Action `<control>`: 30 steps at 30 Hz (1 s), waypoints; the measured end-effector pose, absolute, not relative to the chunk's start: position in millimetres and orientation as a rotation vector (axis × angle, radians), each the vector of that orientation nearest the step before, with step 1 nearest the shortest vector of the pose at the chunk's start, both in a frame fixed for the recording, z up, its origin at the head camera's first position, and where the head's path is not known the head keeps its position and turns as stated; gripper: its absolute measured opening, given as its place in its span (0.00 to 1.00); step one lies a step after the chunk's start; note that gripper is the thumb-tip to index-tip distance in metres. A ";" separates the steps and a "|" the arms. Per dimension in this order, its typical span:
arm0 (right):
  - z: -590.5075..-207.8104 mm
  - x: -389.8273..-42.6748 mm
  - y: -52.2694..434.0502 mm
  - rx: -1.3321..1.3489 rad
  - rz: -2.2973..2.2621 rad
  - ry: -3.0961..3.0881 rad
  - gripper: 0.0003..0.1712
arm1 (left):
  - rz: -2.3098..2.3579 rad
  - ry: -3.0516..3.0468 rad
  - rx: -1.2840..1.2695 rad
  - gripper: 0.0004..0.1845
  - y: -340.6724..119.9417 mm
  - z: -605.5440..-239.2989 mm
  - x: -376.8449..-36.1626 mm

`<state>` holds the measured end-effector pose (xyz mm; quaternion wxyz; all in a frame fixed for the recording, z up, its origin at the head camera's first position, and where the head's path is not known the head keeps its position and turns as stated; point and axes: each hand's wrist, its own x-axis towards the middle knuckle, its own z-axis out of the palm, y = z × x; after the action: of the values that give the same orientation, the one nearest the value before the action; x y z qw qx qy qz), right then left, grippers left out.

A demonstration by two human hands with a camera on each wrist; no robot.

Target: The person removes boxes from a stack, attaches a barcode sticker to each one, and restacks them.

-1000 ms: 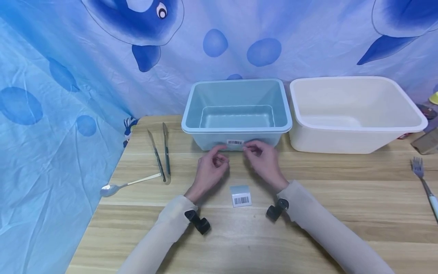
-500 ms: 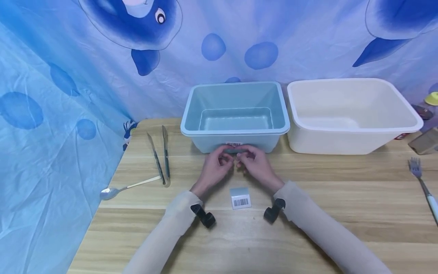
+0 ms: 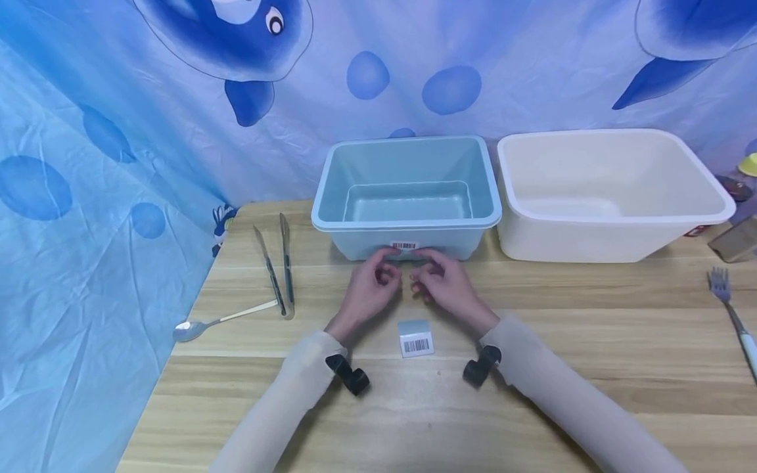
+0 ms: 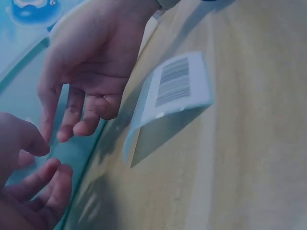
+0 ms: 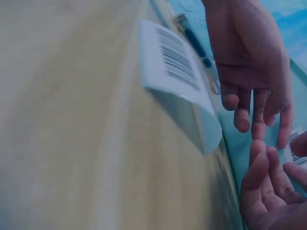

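Both our hands, left hand (image 3: 368, 289) and right hand (image 3: 445, 284), hover with loosely curled fingers holding nothing. Nearest us lies a white barcode label (image 3: 416, 339), one edge lifted; beyond stands the pale blue tub (image 3: 407, 226) bearing another barcode.

The hands (image 3: 405, 282), together a moment ago, have parted slightly.

To your left lie metal tongs (image 3: 278, 266) and a steel spoon (image 3: 220, 321), while a white plastic tub (image 3: 609, 197) and a fork (image 3: 731, 315) sit right.
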<state>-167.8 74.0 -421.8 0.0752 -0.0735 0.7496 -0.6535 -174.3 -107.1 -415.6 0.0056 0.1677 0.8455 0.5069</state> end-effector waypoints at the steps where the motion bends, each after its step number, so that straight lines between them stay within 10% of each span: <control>1: -421.7 -164.8 76.1 -0.234 -1.952 2.260 0.23 | 1.577 2.654 0.530 0.24 -107.7 -416.2 -171.9; 30: -424.2 -74.3 99.3 -0.220 -1.754 2.195 0.17 | 1.393 2.481 0.376 0.19 -117.1 -412.0 -75.7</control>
<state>-74.3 99.3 -424.2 0.1610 -0.0770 0.7687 -0.6143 -75.7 -117.1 -412.0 0.1352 0.1298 0.8566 0.4808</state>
